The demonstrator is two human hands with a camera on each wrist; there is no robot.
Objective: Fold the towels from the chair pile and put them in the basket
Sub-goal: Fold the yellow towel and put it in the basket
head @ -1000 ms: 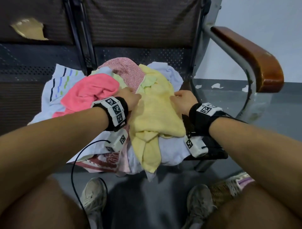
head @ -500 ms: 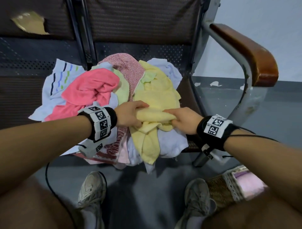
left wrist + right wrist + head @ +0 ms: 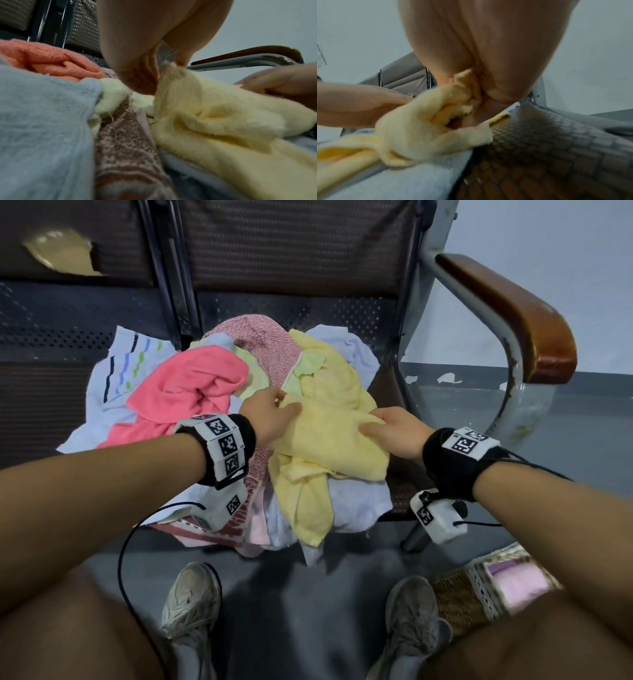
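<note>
I have the yellow towel [image 3: 329, 440] pinched at two points on top of the chair pile: my left hand [image 3: 270, 419] nips its left edge between thumb and fingertips, and my right hand [image 3: 394, 433] has a bunch of its right edge gathered into curled fingers. The towel itself lies crumpled over the heap, its lower end hanging off the front of the chair seat [image 3: 404, 491] towards the floor, with a pale blue towel [image 3: 356, 505] under it and the pink towel [image 3: 185, 395], a speckled maroon one [image 3: 267, 350] and a striped white one [image 3: 126, 364] just beside it or behind it. As I judge it, this is the picking-up step for one towel, with no fold made yet; most of the pile is unfolded. The basket [image 3: 459, 601] sits on the floor by my right foot, and something pale pink already lies inside it, though I cannot tell how many pieces. Next I would want to lift both hands together and spread them apart so the towel hangs flat and free of its neighbours, then find true corners, since what I hold now looks more like bunched edges than corners. The cloth is soft and fluffy and could drag the green-yellow piece [image 3: 301, 371] beside it along, so a slow, clean lift would serve best.
</note>
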